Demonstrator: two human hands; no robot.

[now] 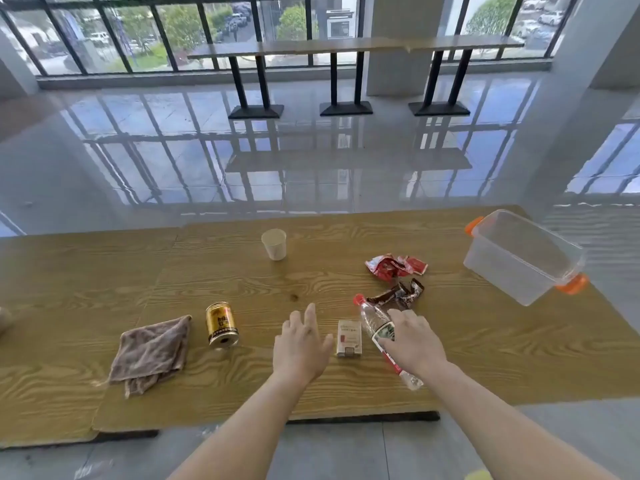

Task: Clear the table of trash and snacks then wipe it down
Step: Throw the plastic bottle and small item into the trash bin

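On the wooden table (pixel 242 282) lie a clear plastic bottle (pixel 372 318) with a red cap, a small white box (pixel 349 338), a gold can (pixel 221 326) on its side, a brown cloth (pixel 152 351), a white paper cup (pixel 274 244), a red wrapper (pixel 394 266) and a dark brown wrapper (pixel 398 294). My right hand (pixel 414 341) is over the bottle's middle, fingers bent down on it. My left hand (pixel 301 344) hovers flat with straight fingers, just left of the white box, holding nothing.
A clear plastic bin (pixel 519 254) with orange handles stands at the table's right end. Beyond the table is a shiny tiled floor, and a long high counter (pixel 346 46) on black legs runs along the windows. The table's near edge is close below my forearms.
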